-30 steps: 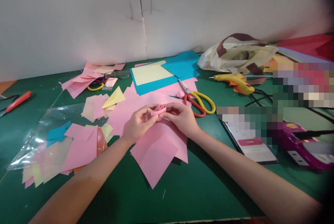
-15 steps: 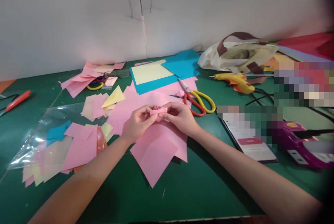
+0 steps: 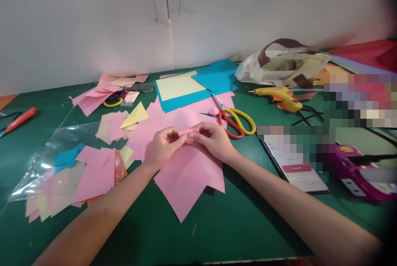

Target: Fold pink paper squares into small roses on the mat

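Between my two hands is a small folded pink paper (image 3: 187,132), held at about the middle of the view. My left hand (image 3: 165,145) pinches its left end, thumb in front and fingers behind. On the right end, the thumb and fingers of my right hand (image 3: 214,138) are closed in the same way. Pink paper sheets (image 3: 182,191) lie under and in front of both hands. Just beyond my right hand rest scissors (image 3: 237,123) with red and yellow handles, their blades pointing away.
On the left, a clear plastic bag (image 3: 40,162) holds paper pieces. Blue and cream sheets (image 3: 180,86) lie at the back. A yellow glue gun (image 3: 282,95), a cloth bag (image 3: 279,65), a phone (image 3: 297,171) and a purple device (image 3: 362,175) stand on the right. A red-handled cutter (image 3: 21,120) lies far left.
The pointed pink piece that stood up behind the folded strip no longer shows, and the strip looks flatter and slightly tilted. Both hands keep nearly the same place and grip.
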Demonstrator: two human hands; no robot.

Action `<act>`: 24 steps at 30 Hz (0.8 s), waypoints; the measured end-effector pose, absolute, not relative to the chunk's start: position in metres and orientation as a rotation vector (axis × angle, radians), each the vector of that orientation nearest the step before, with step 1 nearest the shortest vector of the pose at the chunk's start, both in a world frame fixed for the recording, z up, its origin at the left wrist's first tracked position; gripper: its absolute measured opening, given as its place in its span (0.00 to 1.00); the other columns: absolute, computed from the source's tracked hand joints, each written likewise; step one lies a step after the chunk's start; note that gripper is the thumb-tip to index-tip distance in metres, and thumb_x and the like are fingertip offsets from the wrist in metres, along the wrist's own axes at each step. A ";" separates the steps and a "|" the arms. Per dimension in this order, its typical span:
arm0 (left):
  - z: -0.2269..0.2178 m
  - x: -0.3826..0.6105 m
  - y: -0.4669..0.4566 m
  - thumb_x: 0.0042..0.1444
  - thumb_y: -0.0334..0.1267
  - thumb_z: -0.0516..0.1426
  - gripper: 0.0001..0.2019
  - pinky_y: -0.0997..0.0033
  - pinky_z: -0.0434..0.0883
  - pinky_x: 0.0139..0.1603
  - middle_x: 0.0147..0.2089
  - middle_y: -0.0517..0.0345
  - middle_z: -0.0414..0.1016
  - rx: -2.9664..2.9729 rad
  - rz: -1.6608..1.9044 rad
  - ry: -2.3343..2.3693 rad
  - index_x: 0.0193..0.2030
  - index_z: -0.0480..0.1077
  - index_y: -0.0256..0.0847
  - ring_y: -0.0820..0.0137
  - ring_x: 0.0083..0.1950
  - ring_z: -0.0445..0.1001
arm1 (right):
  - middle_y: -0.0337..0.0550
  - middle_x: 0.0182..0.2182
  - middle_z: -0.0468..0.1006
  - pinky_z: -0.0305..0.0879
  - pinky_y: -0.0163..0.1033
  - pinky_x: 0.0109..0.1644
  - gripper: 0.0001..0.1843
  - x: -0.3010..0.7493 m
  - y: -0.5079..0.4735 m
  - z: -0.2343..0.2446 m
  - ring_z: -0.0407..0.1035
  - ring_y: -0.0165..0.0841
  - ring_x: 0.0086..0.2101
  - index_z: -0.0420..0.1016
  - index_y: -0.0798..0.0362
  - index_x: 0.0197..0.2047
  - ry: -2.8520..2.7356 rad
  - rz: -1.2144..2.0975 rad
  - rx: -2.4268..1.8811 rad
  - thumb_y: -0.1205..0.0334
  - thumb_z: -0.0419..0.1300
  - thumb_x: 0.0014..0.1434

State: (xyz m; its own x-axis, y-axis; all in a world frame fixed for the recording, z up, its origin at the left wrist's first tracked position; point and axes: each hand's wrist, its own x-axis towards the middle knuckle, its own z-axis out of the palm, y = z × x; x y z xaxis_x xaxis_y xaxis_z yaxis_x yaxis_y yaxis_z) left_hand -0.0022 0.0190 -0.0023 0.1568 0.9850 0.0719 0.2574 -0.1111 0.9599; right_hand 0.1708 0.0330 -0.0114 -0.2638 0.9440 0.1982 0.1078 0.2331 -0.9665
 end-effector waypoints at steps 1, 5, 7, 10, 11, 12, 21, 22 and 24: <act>-0.001 -0.002 0.018 0.52 0.41 0.59 0.09 0.72 0.68 0.33 0.28 0.58 0.74 1.571 1.022 1.275 0.28 0.71 0.38 0.70 0.32 0.72 | 0.41 0.28 0.80 0.69 0.39 0.37 0.11 0.171 0.033 -0.011 0.74 0.34 0.31 0.78 0.53 0.36 -1.612 1.123 -1.017 0.55 0.62 0.54; 0.004 0.001 0.017 0.52 0.40 0.58 0.08 0.74 0.66 0.29 0.25 0.61 0.71 1.546 1.054 1.322 0.26 0.69 0.38 0.72 0.29 0.71 | 0.44 0.35 0.81 0.69 0.40 0.40 0.12 0.171 0.033 -0.011 0.74 0.35 0.35 0.78 0.54 0.40 -1.641 1.117 -1.016 0.57 0.62 0.55; 0.005 0.002 0.017 0.51 0.39 0.59 0.07 0.74 0.68 0.31 0.27 0.60 0.73 1.502 1.073 1.293 0.27 0.68 0.39 0.71 0.31 0.73 | 0.44 0.33 0.81 0.69 0.40 0.39 0.10 0.170 0.033 -0.012 0.74 0.35 0.34 0.78 0.54 0.37 -1.626 1.137 -1.023 0.57 0.61 0.55; 0.005 0.002 0.017 0.48 0.39 0.62 0.07 0.70 0.71 0.35 0.31 0.58 0.77 1.456 1.031 1.263 0.32 0.70 0.39 0.67 0.35 0.76 | 0.44 0.29 0.81 0.70 0.41 0.38 0.10 0.170 0.033 -0.012 0.74 0.36 0.32 0.78 0.54 0.33 -1.586 1.164 -1.036 0.56 0.62 0.54; 0.005 0.002 0.017 0.47 0.40 0.63 0.08 0.69 0.72 0.36 0.32 0.57 0.77 1.456 1.009 1.276 0.33 0.71 0.39 0.66 0.36 0.76 | 0.43 0.29 0.81 0.70 0.41 0.38 0.10 0.170 0.033 -0.012 0.74 0.36 0.32 0.78 0.53 0.33 -1.578 1.165 -1.037 0.55 0.63 0.54; 0.005 0.002 0.017 0.47 0.40 0.63 0.09 0.69 0.72 0.36 0.32 0.56 0.78 1.465 0.992 1.293 0.33 0.71 0.39 0.65 0.36 0.77 | 0.43 0.29 0.81 0.70 0.41 0.38 0.10 0.170 0.033 -0.012 0.75 0.36 0.32 0.79 0.53 0.32 -1.568 1.156 -1.039 0.54 0.63 0.53; 0.002 0.000 0.019 0.48 0.40 0.63 0.08 0.67 0.73 0.38 0.33 0.56 0.79 1.449 1.039 1.279 0.33 0.74 0.40 0.65 0.36 0.77 | 0.41 0.26 0.79 0.67 0.37 0.29 0.12 0.167 0.032 -0.014 0.75 0.34 0.29 0.70 0.52 0.34 -1.437 1.106 -0.989 0.55 0.65 0.51; 0.002 0.000 0.019 0.48 0.40 0.62 0.07 0.68 0.73 0.38 0.32 0.56 0.79 1.460 1.034 1.281 0.32 0.74 0.40 0.65 0.36 0.77 | 0.41 0.27 0.79 0.67 0.37 0.30 0.11 0.167 0.031 -0.014 0.75 0.34 0.29 0.70 0.52 0.33 -1.446 1.080 -0.997 0.55 0.65 0.51; 0.002 0.000 0.019 0.50 0.41 0.61 0.07 0.68 0.72 0.38 0.32 0.56 0.79 1.472 1.025 1.266 0.31 0.75 0.40 0.66 0.36 0.77 | 0.42 0.29 0.79 0.69 0.39 0.33 0.08 0.167 0.031 -0.014 0.74 0.34 0.31 0.72 0.52 0.32 -1.466 1.025 -0.991 0.57 0.64 0.53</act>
